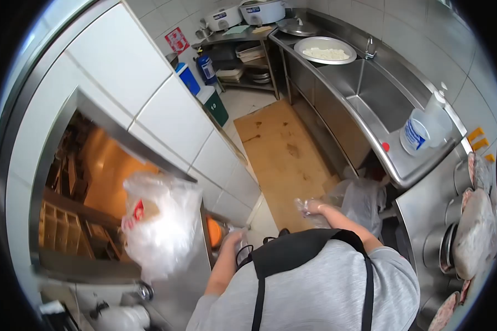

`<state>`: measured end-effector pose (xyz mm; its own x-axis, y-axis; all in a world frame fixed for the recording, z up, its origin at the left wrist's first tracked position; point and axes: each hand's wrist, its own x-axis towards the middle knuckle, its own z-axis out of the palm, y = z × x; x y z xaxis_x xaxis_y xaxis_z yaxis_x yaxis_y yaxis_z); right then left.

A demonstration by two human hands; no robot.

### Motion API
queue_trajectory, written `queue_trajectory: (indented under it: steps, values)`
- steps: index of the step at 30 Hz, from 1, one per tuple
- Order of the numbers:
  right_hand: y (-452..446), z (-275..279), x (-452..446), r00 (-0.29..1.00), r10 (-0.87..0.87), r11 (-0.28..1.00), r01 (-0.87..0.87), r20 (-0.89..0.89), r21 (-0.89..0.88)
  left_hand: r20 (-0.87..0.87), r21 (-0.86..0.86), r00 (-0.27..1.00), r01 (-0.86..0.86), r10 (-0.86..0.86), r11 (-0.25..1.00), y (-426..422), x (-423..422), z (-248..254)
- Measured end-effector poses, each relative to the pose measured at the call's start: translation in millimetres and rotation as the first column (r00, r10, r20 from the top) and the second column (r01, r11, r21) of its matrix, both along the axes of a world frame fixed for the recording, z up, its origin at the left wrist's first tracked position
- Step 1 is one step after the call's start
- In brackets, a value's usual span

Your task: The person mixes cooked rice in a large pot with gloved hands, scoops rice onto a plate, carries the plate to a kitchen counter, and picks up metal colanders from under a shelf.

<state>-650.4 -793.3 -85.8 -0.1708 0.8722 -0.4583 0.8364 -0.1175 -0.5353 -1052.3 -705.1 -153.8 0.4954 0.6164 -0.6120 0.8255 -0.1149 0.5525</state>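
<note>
My right hand [313, 208] is stretched out over the brown floor sheet, with clear crinkled plastic around its fingers, possibly a thin disposable glove. A translucent plastic bag [364, 201] hangs just beyond that forearm, by the sink unit. Lower on the left, my left hand [235, 238] is beside the wall end, near an orange round object [214, 231]. Clear plastic also shows at this hand. Blur and plastic obscure the fingers of both hands. A white plastic bag with red print [160, 220] sits left of my left arm, on the metal ledge.
A steel sink [378, 94] runs along the right, with a bowl of white food [326, 51] on its far end. A tub [415, 132] and pump bottle [437, 113] stand nearby. Cardboard [281, 160] covers the floor. A green bin [214, 105] and tiled wall [171, 121] border the left.
</note>
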Motion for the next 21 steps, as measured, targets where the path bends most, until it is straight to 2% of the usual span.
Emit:
queue_trajectory:
  steps: [1, 2, 3, 4, 5, 7, 8, 10, 11, 12, 13, 14, 15, 16, 17, 18, 20, 21]
  values:
    - [13.8, 2.7, 14.7, 0.997, -0.008, 0.999, 0.011, 0.075, -0.032, 0.050, 0.144, 0.982, 0.172, -0.181, 0.974, 41.5, 22.2, -2.6]
    - [25.2, 4.2, 30.7, 0.989, -0.010, 0.997, 0.020, 0.150, -0.069, -0.054, 0.080, 0.980, 0.196, -0.192, 0.977, 86.5, 44.3, -23.6]
    - [36.6, -19.1, 57.2, 0.960, 0.069, 0.997, -0.071, 0.271, -0.003, -0.122, 0.057, 0.960, 0.260, -0.251, 0.964, 119.4, 81.7, 3.5]
    - [40.6, -49.1, 80.5, 0.914, 0.142, 0.984, -0.171, 0.381, 0.044, -0.093, 0.100, 0.965, 0.256, -0.247, 0.962, 148.5, 110.1, 7.4]
    - [43.0, -50.8, 100.2, 0.937, 0.028, 0.997, -0.052, 0.348, 0.060, -0.064, 0.144, 0.968, 0.251, -0.244, 0.957, 178.1, 138.0, 9.5]
    - [49.3, -41.9, 137.2, 0.951, -0.214, 0.977, 0.210, 0.225, 0.044, 0.042, 0.264, 0.930, 0.341, -0.364, 0.902, 223.7, 191.7, 46.3]
    - [59.1, -35.1, 155.6, 0.929, -0.341, 0.939, 0.344, 0.140, 0.009, 0.031, 0.219, 0.943, 0.316, -0.331, 0.923, 248.5, 219.7, 62.9]
    - [89.9, -15.0, 190.1, 0.865, -0.499, 0.859, 0.501, 0.049, -0.103, 0.009, 0.137, 0.965, 0.258, -0.262, 0.956, 295.7, 268.2, 82.5]
    - [108.0, -10.6, 207.5, 0.819, -0.573, 0.806, 0.567, 0.018, -0.169, 0.137, -0.010, 0.984, 0.117, -0.114, 0.993, 316.1, 281.9, 81.2]
    - [131.5, -7.8, 223.6, 0.807, -0.590, 0.799, 0.583, -0.001, -0.146, 0.241, -0.176, 0.969, -0.012, 0.055, 0.984, 335.1, 298.3, 79.9]
    - [160.3, -0.9, 239.7, 0.797, -0.604, 0.792, 0.598, -0.019, -0.120, 0.314, -0.348, 0.920, -0.120, 0.236, 0.930, 354.8, 316.9, 81.7]
    - [193.0, 7.0, 257.6, 0.788, -0.615, 0.787, 0.610, -0.037, -0.090, 0.296, -0.390, 0.892, -0.213, 0.341, 0.896, 372.0, 335.6, 93.3]
    - [227.2, 8.0, 269.7, 0.784, -0.621, 0.784, 0.620, 0.021, 0.016, 0.265, -0.431, 0.856, -0.307, 0.445, 0.848, 384.1, 347.2, 105.3]
    - [266.7, 29.0, 274.7, 0.810, -0.586, 0.810, 0.586, -0.023, -0.003, 0.220, -0.473, 0.808, -0.402, 0.547, 0.784, 392.2, 352.0, 111.0]
    - [308.3, 53.1, 277.7, 0.835, -0.546, 0.838, 0.546, -0.065, -0.017, 0.228, -0.414, 0.867, -0.326, 0.443, 0.850, 413.5, 353.0, 80.4]
    - [348.0, 64.7, 283.1, 0.869, -0.487, 0.870, 0.491, -0.089, 0.036, 0.239, -0.342, 0.911, -0.244, 0.336, 0.907, 451.8, 354.0, 27.0]
    - [425.7, 81.8, 280.0, 0.932, -0.336, 0.927, 0.353, -0.138, 0.129, 0.299, -0.345, 0.882, -0.257, 0.365, 0.903, 501.1, 361.2, 15.5]
    - [455.9, 89.8, 271.0, 0.955, -0.266, 0.956, 0.279, -0.132, 0.088, 0.332, -0.437, 0.799, -0.340, 0.501, 0.833, 509.4, 359.0, 11.9]
